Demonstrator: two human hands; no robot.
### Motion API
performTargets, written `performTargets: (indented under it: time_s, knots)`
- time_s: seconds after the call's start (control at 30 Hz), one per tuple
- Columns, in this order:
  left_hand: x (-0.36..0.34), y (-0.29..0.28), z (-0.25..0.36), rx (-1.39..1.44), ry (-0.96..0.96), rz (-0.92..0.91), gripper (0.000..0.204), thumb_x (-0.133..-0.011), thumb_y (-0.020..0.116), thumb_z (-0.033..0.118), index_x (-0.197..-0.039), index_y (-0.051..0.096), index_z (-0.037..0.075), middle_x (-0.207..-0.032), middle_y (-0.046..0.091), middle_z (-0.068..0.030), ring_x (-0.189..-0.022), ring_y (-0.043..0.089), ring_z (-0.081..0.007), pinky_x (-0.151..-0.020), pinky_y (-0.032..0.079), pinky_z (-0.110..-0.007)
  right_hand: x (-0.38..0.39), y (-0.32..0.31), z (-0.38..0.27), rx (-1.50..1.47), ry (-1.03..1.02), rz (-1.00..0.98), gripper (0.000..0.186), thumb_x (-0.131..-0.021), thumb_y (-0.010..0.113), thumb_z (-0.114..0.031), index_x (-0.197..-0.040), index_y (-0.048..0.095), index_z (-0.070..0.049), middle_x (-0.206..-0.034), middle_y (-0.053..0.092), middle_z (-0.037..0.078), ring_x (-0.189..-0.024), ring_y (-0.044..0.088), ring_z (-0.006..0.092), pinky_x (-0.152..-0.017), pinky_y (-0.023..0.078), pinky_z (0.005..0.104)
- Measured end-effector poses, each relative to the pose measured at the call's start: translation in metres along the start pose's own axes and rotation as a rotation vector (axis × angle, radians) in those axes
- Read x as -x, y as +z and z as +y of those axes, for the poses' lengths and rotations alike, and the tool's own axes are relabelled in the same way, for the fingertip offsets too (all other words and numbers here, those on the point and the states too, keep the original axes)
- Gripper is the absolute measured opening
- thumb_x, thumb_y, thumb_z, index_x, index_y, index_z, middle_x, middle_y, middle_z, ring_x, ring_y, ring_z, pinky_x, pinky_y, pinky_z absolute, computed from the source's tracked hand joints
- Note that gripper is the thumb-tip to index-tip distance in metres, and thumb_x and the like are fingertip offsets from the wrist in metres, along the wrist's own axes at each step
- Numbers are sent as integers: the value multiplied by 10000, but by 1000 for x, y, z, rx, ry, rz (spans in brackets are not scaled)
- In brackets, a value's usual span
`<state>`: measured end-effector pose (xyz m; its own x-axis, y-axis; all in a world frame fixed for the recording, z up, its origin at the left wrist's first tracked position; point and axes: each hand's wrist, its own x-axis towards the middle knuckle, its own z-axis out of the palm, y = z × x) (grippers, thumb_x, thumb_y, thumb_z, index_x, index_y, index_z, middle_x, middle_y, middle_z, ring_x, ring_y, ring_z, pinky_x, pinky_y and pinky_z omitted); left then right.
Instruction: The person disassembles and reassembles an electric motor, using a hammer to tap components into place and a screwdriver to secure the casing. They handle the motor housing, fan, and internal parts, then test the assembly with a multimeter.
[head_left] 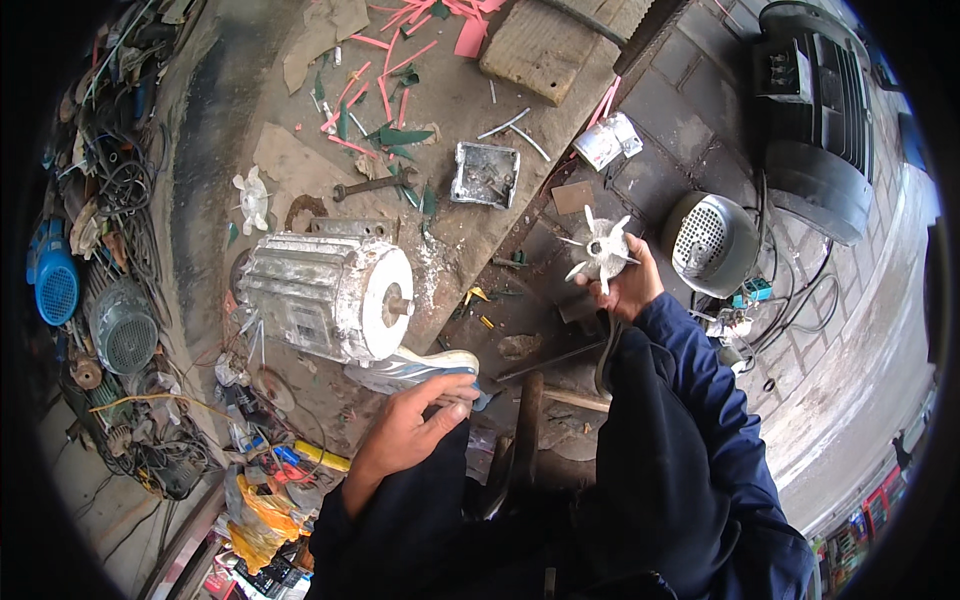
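Observation:
My right hand [636, 284] is closed round the edge of a pale metal cooling fan [604, 250] with several short blades, held over the ground to the right. Nothing is in my left hand [415, 425]; it hovers or rests by my knee, fingers stretched out, next to my blue and white shoe [415, 374]. Just beyond it an electric motor [320, 292] with a ribbed, paint-worn body lies on its side, its short shaft [400, 307] pointing toward the right. A smaller white fan [252, 199] lies behind the motor.
An open-end wrench [372, 185] and a square metal box [485, 175] lie on the work surface, with pink and green scraps beyond. A perforated fan cover [712, 245], a paint can [607, 141] and a big dark motor [815, 120] stand right. Cables and motor parts [125, 340] heap up left.

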<state>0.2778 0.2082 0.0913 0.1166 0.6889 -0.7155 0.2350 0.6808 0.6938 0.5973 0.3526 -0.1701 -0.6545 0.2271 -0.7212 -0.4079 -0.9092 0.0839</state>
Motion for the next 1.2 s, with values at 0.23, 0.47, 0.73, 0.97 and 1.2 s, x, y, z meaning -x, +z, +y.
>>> performTargets:
  time_s: [0.23, 0.47, 0.73, 0.97, 1.2]
  knots:
    - [-12, 2, -4, 126, -6, 7, 420, -1064, 623, 125, -1444, 528, -24, -1237, 724, -154, -1102, 700, -187, -960, 550, -330, 15, 38, 5, -57, 122, -197, 702, -998, 473, -600, -1484, 536, -96, -1079, 689, 407, -557, 671, 347, -427, 499, 342]
    - [-58, 20, -11, 513, -63, 121, 508, -1095, 580, 206, -1531, 425, -4, -1381, 622, -187, -1225, 640, -255, -1006, 520, -373, 24, 85, 20, 97, 298, -315, 808, -959, 451, -678, -1368, 611, 1, -1029, 643, 499, -440, 574, 305, -350, 376, 304]
    - [-68, 14, -11, 500, 159, 226, 379, -1086, 605, 173, -1395, 549, -41, -1154, 711, -118, -1036, 703, -184, -860, 579, -305, 26, 148, 12, 394, 379, -350, 859, -984, 400, -750, -1400, 577, -19, -1051, 736, 292, -681, 719, 362, -534, 556, 393]
    - [-46, 5, -9, 725, 322, 259, 359, -1086, 611, 197, -1366, 578, -25, -1142, 721, -122, -1024, 706, -175, -861, 582, -313, 103, 245, -33, 1230, -392, 74, 600, -1087, 499, -522, -1297, 633, 24, -1089, 731, 119, -951, 694, 207, -828, 577, 337]
    - [-28, 6, 5, 750, 608, 288, 337, -1082, 617, 177, -1363, 566, -2, -1184, 709, -109, -1034, 705, -180, -910, 586, -329, 229, 326, -6, 1567, -931, 37, 147, -1029, 662, -49, -1154, 658, 29, -968, 660, -1, -878, 588, 61, -782, 497, 242]
